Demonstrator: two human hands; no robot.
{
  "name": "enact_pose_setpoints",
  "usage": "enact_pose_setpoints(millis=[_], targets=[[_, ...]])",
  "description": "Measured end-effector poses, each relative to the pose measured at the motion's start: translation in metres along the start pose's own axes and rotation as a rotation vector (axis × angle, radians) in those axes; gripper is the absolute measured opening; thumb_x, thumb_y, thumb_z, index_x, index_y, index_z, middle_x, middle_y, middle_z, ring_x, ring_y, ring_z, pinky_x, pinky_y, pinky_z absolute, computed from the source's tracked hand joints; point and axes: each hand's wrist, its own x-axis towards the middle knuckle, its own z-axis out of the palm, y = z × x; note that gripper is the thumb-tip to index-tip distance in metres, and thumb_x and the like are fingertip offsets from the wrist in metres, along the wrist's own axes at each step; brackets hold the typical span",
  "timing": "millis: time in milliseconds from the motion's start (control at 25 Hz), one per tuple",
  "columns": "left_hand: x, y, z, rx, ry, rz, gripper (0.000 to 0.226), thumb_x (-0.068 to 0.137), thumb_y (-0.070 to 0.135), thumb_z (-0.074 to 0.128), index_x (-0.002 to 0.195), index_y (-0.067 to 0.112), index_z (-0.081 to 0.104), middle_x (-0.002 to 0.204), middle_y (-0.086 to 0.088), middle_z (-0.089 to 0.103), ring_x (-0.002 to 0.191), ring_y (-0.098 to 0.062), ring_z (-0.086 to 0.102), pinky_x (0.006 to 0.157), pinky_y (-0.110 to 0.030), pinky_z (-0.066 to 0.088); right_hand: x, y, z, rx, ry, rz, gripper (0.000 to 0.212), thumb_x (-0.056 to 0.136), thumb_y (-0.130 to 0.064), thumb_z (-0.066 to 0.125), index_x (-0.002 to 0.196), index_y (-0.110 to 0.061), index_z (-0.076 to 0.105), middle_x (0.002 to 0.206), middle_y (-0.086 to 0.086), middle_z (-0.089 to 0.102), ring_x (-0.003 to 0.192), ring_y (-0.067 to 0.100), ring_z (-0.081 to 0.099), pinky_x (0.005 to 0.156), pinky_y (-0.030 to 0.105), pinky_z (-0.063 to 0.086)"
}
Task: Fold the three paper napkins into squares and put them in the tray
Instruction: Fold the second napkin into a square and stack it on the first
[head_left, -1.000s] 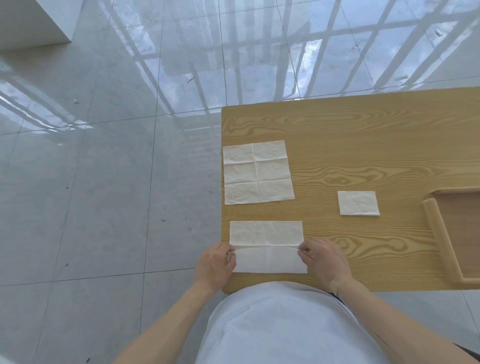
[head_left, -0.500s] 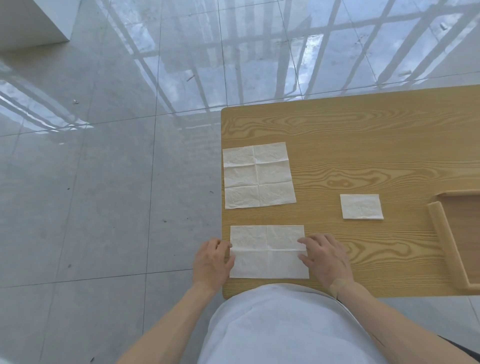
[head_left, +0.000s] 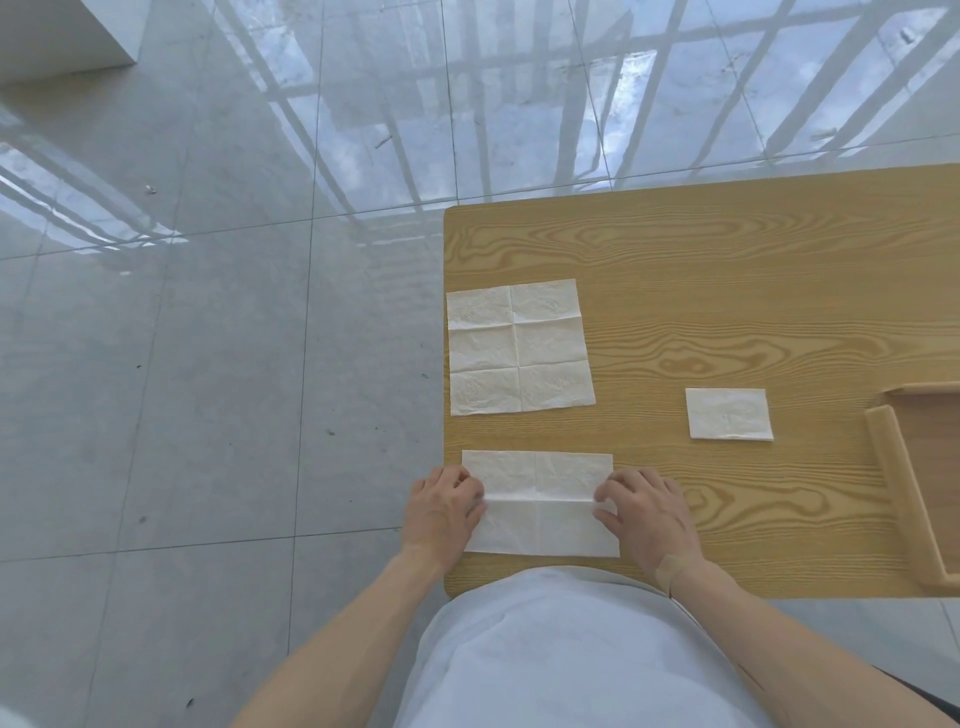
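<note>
At the table's right edge the tray (head_left: 893, 483) shows bare wood; both hands press flat on the near napkin (head_left: 540, 504).

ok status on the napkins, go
Both hands flat on near napkin, part-folded. Far napkin unfolded. Small one folded, outside tray. Nothing blocking.

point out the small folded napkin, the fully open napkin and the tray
small folded napkin (head_left: 728, 413): head view, centre of its top face.
fully open napkin (head_left: 519, 347): head view, where its creases cross near the middle.
tray (head_left: 894, 467): head view, left rim; right side is cut off by the frame.
</note>
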Motion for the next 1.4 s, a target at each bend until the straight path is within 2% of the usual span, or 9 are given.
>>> enact_pose_setpoints(millis=[320, 400, 680, 840, 960, 1080, 1240, 1400], targets=[[0.005, -0.002, -0.002, -0.044, -0.049, -0.005, 0.005, 0.093, 0.025, 0.059, 0.094, 0.022, 0.063, 0.104, 0.005, 0.057, 0.098, -0.016, 0.050, 0.086, -0.031, 0.041, 0.007, 0.000, -0.005, 0.012, -0.090, 0.040, 0.004, 0.087, -0.034, 0.065, 0.087, -0.030, 0.063, 0.091, -0.015, 0.062, 0.097, 0.016, 0.051, 0.074, 0.030, 0.028], [0.005, -0.003, -0.004, -0.056, -0.030, 0.006, 0.003, 0.092, 0.024, 0.060, 0.092, 0.022, 0.063, 0.101, 0.005, 0.058, 0.095, -0.016, 0.052, 0.084, -0.031, 0.042, 0.007, 0.000, -0.009, 0.033, -0.079, 0.044, 0.005, 0.088, -0.034, 0.064, 0.087, -0.030, 0.062, 0.089, -0.015, 0.062, 0.095, 0.015, 0.051, 0.072, 0.030, 0.029], [0.010, -0.004, -0.022, -0.074, 0.156, 0.129, 0.009, 0.083, 0.013, 0.069, 0.082, 0.018, 0.061, 0.083, 0.006, 0.061, 0.077, -0.018, 0.056, 0.070, -0.031, 0.044, 0.010, 0.001, -0.033, 0.100, 0.103, -0.053, 0.011, 0.080, -0.019, 0.076, 0.079, -0.022, 0.065, 0.079, -0.009, 0.066, 0.084, 0.022, 0.057, 0.070, 0.036, 0.042], [0.018, -0.002, -0.033, -0.036, 0.276, 0.233, 0.009, 0.085, 0.014, 0.067, 0.083, 0.018, 0.060, 0.085, 0.005, 0.060, 0.078, -0.017, 0.055, 0.069, -0.031, 0.043, 0.011, -0.001, -0.041, 0.078, 0.276, -0.112, 0.014, 0.075, -0.014, 0.079, 0.076, -0.019, 0.066, 0.079, -0.006, 0.067, 0.084, 0.025, 0.061, 0.071, 0.038, 0.045], [0.013, -0.003, -0.029, 0.038, 0.320, 0.341, 0.008, 0.089, 0.014, 0.063, 0.081, 0.016, 0.061, 0.088, 0.002, 0.063, 0.081, -0.019, 0.056, 0.068, -0.032, 0.044, 0.003, 0.004, -0.034, 0.018, 0.317, -0.177, 0.013, 0.076, -0.014, 0.077, 0.077, -0.019, 0.066, 0.082, -0.006, 0.067, 0.086, 0.024, 0.062, 0.073, 0.036, 0.044], [-0.003, -0.005, -0.015, 0.100, 0.274, 0.409, 0.011, 0.086, 0.012, 0.068, 0.078, 0.014, 0.062, 0.088, -0.001, 0.065, 0.078, -0.022, 0.059, 0.065, -0.033, 0.045, -0.010, 0.009, -0.020, -0.020, 0.287, -0.219, 0.015, 0.075, -0.012, 0.078, 0.075, -0.019, 0.065, 0.083, -0.007, 0.067, 0.086, 0.023, 0.062, 0.074, 0.035, 0.043], [-0.021, -0.007, -0.002, 0.122, 0.173, 0.389, 0.014, 0.078, 0.008, 0.074, 0.074, 0.015, 0.061, 0.083, 0.000, 0.065, 0.075, -0.021, 0.060, 0.062, -0.033, 0.047, -0.023, 0.012, -0.005, -0.039, 0.247, -0.238, 0.017, 0.073, -0.010, 0.078, 0.074, -0.020, 0.064, 0.082, -0.008, 0.066, 0.083, 0.022, 0.062, 0.073, 0.032, 0.039], [-0.021, -0.010, -0.003, 0.146, 0.103, 0.350, 0.015, 0.074, 0.009, 0.077, 0.073, 0.014, 0.062, 0.082, 0.000, 0.064, 0.074, -0.021, 0.061, 0.062, -0.033, 0.050, -0.025, 0.016, 0.002, -0.061, 0.215, -0.233, 0.013, 0.078, -0.012, 0.073, 0.073, -0.020, 0.063, 0.081, -0.007, 0.067, 0.082, 0.023, 0.063, 0.071, 0.035, 0.044]])
